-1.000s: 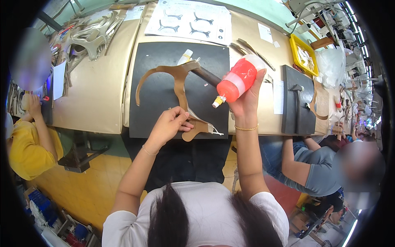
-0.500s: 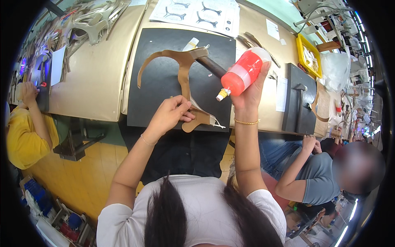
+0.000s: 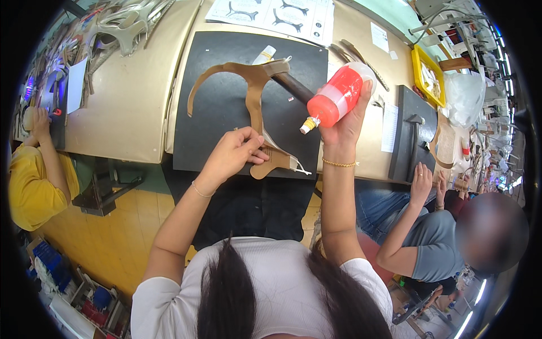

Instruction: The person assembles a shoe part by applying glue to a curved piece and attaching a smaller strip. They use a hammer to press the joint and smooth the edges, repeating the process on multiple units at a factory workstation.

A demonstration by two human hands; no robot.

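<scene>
Mid-frame, our left hand (image 3: 230, 152) pinches forked tan leathery piece (image 3: 255, 101), best held flat, while our right hand (image 3: 345, 131) grips red plastic bottle (image 3: 340, 92).

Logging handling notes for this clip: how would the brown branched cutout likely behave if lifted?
The brown branched cutout would probably flex, its strips being thin and narrow. It looks light for its spread, with wide gaps between strips.

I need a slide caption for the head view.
Left hand holds a brown piece, right hand a red bottle, at a black board.
</scene>
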